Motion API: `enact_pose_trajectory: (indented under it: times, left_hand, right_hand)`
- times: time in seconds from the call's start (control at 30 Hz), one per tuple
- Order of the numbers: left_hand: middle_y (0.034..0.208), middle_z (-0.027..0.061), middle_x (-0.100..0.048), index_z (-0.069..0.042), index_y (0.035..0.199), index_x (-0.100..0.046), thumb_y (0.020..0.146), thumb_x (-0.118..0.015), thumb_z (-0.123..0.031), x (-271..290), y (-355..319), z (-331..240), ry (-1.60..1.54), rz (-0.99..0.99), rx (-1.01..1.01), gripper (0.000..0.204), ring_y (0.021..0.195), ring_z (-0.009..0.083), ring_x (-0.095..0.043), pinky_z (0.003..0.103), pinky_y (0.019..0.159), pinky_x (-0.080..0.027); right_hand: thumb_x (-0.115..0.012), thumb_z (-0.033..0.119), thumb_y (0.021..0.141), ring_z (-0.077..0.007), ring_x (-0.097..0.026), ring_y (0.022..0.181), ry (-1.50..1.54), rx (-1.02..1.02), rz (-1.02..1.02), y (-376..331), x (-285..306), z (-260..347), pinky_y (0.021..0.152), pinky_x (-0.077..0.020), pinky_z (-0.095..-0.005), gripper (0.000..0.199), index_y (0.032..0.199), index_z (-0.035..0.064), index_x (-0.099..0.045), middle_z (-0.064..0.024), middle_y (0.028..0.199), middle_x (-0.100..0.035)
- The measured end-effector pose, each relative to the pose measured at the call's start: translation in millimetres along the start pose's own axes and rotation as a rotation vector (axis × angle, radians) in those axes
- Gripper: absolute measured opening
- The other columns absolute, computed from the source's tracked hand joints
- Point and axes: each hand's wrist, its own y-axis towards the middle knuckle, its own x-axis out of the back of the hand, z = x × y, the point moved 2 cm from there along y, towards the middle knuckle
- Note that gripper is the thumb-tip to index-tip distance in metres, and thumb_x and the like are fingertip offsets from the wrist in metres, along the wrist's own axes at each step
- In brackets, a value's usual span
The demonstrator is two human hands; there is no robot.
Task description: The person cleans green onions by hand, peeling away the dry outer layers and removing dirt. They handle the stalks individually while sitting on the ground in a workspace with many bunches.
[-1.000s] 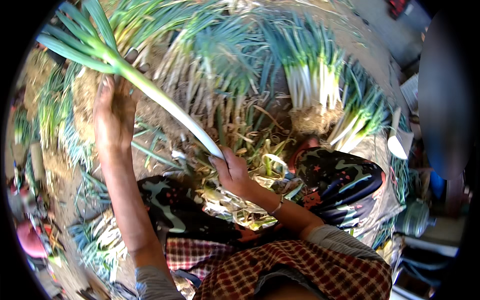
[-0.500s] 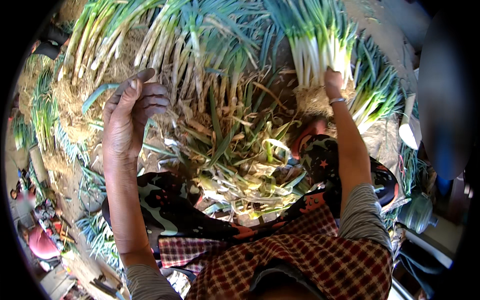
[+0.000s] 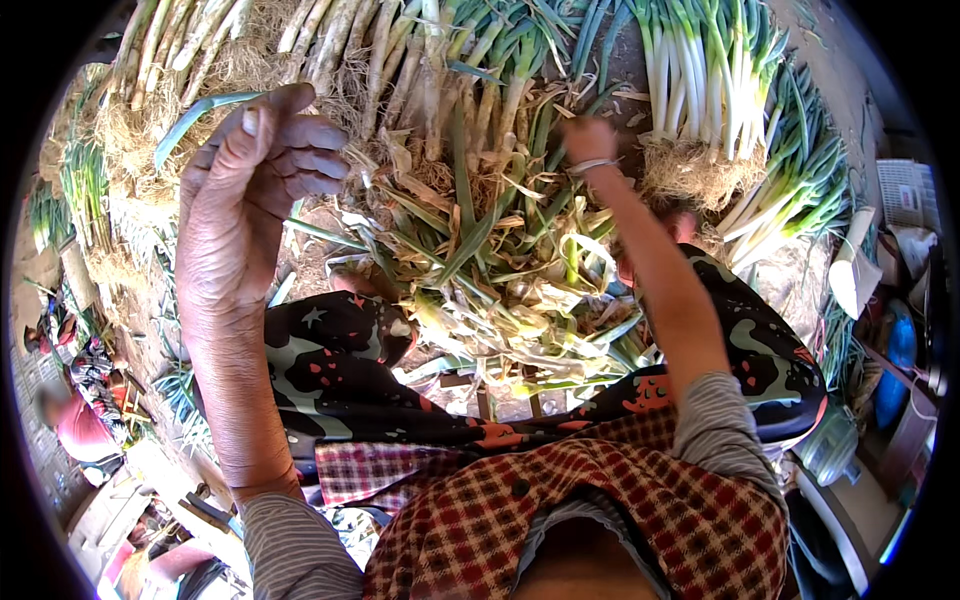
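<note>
My left hand (image 3: pixel 255 165) is raised at the left with its fingers loosely bent and apart, and nothing shows in the palm. A blue-green leaf (image 3: pixel 195 122) runs up to its index finger; whether they touch is unclear. My right hand (image 3: pixel 590 142) is smeared by motion above the far edge of a heap of peeled leaves (image 3: pixel 530 300), its fingers hard to make out. To its right lies a bunch of clean white leeks (image 3: pixel 705 95) with roots toward me. Several soil-stained leeks (image 3: pixel 400 65) lie beyond the heap.
More green leeks (image 3: pixel 800 170) lie at the far right. A clear plastic jug (image 3: pixel 828 445) stands by my right knee, with a white crate (image 3: pixel 907 192) farther off. My patterned trouser legs (image 3: pixel 340 345) flank the leaf heap. Another person (image 3: pixel 90 430) is at the far left.
My right hand has left the white leek bunch and moved left, over the heap's far edge. My left hand stays raised, slightly higher in view. The whole view has shifted.
</note>
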Motion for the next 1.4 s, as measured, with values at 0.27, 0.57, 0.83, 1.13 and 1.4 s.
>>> enact_pose_trajectory:
  times: [0.27,0.57,0.83,1.13,1.4]
  left_hand:
    - [0.087,0.0175,-0.064,0.009,0.112,-0.054,0.087,-0.061,-0.033,22.3,-13.5,-1.6,-0.065,-0.022,0.006,0.049,0.073,0.0220,-0.064,0.031,0.069,-0.052]
    - [0.083,0.0156,-0.065,0.007,0.108,-0.056,0.084,-0.065,-0.035,31.4,-29.0,-15.3,-0.061,-0.013,-0.075,0.049,0.071,0.0204,-0.065,0.030,0.066,-0.054]
    - [0.085,0.0152,-0.065,0.003,0.106,-0.057,0.082,-0.067,-0.033,44.9,-23.0,-2.6,-0.138,0.012,-0.012,0.045,0.071,0.0199,-0.064,0.030,0.067,-0.053]
    - [0.081,0.0136,-0.066,0.002,0.095,-0.058,0.084,-0.065,-0.024,57.7,-25.9,-10.0,-0.083,-0.118,-0.127,0.029,0.068,0.0183,-0.065,0.028,0.062,-0.055]
    - [0.081,0.0162,-0.065,0.006,0.099,-0.060,0.081,-0.064,-0.047,65.0,-37.7,-13.3,0.124,0.002,-0.167,0.057,0.071,0.0200,-0.064,0.028,0.062,-0.053]
  right_hand:
    - [-0.062,0.054,0.077,-0.0237,-0.055,0.049,0.136,-0.182,0.359,-13.4,-53.2,86.9,0.046,-0.0460,-0.0356,0.056,0.063,-0.0001,-0.061,-0.0100,0.053,-0.055]
    - [-0.059,0.036,0.081,-0.0175,-0.034,0.044,0.932,-1.078,0.225,-78.7,-28.9,2.3,0.049,-0.0346,-0.0406,0.039,0.072,-0.0009,-0.055,-0.0055,0.055,-0.039]
    - [-0.061,0.036,0.084,-0.0140,-0.050,0.045,2.167,-1.010,0.461,-98.7,142.5,179.7,0.037,-0.0394,-0.0236,0.026,0.096,0.0136,-0.054,-0.0034,0.061,-0.054]
    - [-0.058,0.037,0.086,-0.0123,-0.052,0.048,1.949,-0.839,0.530,-191.1,280.2,270.2,0.036,-0.0372,-0.0215,0.028,0.095,0.0131,-0.048,-0.0072,0.073,-0.055]
    - [-0.056,0.024,0.091,-0.0070,-0.044,0.045,1.908,-0.114,0.622,-202.1,286.8,331.7,0.035,-0.0421,-0.0226,0.021,0.089,0.0039,-0.049,-0.0016,0.063,-0.048]
